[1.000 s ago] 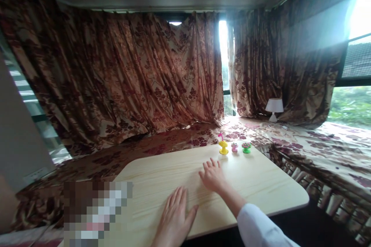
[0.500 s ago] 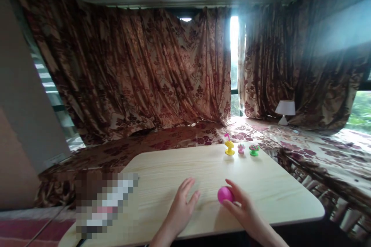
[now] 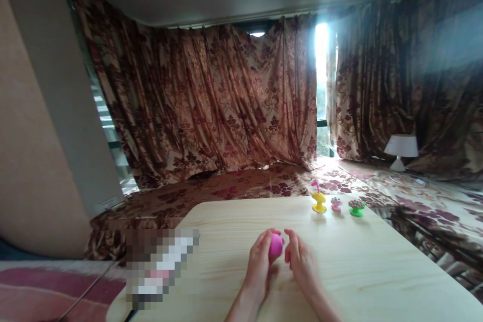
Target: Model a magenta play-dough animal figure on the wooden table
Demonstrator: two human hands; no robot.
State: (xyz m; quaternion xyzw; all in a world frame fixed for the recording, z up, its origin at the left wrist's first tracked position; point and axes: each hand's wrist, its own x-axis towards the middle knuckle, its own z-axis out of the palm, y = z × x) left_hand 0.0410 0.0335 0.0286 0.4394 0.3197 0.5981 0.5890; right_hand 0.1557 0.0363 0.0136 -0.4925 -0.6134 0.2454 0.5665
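My left hand [image 3: 258, 256] is closed around a smooth pink ball [image 3: 275, 246] that looks like modelling clay, above the near middle of the pale wood-grain table [image 3: 226, 221]. Close on the ball's right side is my right hand [image 3: 300, 257], holding nothing, its fingers slightly bent and a small gap between it and the ball. Toward the far right of the table stand three small mushroom-like clay figures: a yellow one [image 3: 319, 203] with a pink curved stalk on top, a pink one [image 3: 335, 205] and a green one [image 3: 356, 207] with pink dots.
A blurred-out pale object [image 3: 166, 266] lies at the table's left side, with a dark cable at its near end. Beyond the table runs a floral-covered ledge [image 3: 234, 186] with a white lamp [image 3: 401, 150] on the right. Patterned curtains [image 3: 226, 100] hang behind.
The pink ball has passed from my right hand to my left hand. Both hands have come closer together. The view has turned slightly left.
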